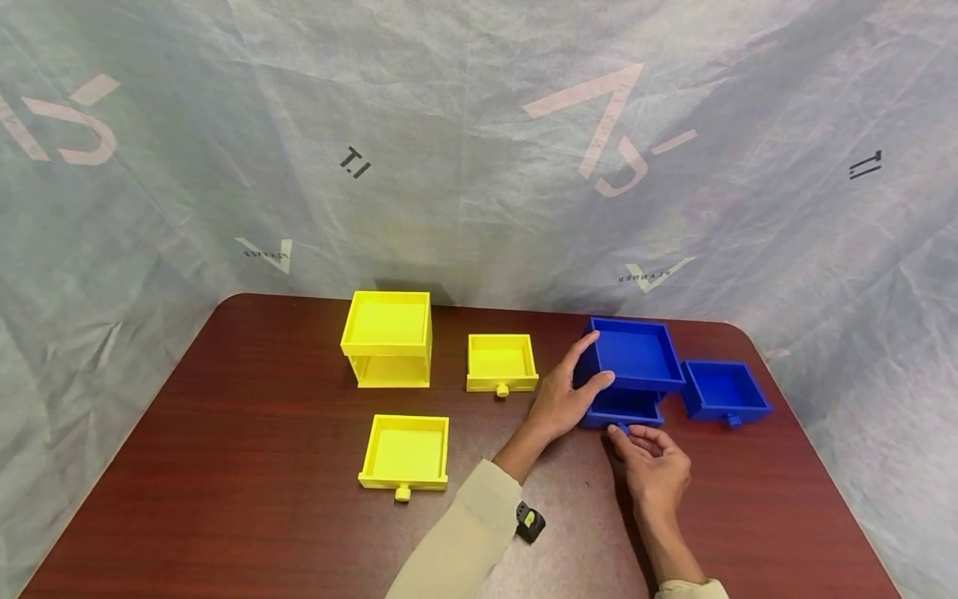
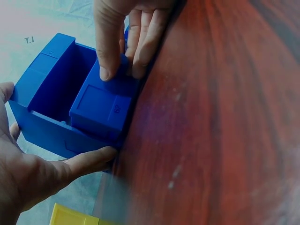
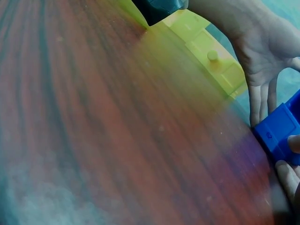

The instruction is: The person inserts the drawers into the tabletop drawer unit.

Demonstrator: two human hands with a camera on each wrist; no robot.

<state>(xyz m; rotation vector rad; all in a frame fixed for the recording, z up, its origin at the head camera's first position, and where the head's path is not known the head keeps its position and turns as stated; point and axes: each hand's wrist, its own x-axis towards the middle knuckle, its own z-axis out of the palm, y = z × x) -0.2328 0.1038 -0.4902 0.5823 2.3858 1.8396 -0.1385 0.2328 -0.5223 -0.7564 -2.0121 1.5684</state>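
My left hand (image 1: 560,398) rests spread against the left side of the blue drawer cabinet (image 1: 636,353), thumb at the top edge and straight fingers down its wall. My right hand (image 1: 654,466) pinches the small round knob of a blue drawer (image 2: 101,110) between thumb and fingers. That drawer sits in the cabinet's lower opening, its front sticking out a little; a dark gap shows above it. A second blue drawer (image 1: 724,391) lies on the table just right of the cabinet, knob facing me.
A yellow cabinet (image 1: 389,323) with an open front stands back left. One yellow drawer (image 1: 500,358) lies right of it, another yellow drawer (image 1: 407,449) nearer the front. The reddish-brown table (image 1: 247,466) meets grey printed sheeting (image 1: 464,166) behind. A black strap device (image 1: 530,522) is at my left wrist.
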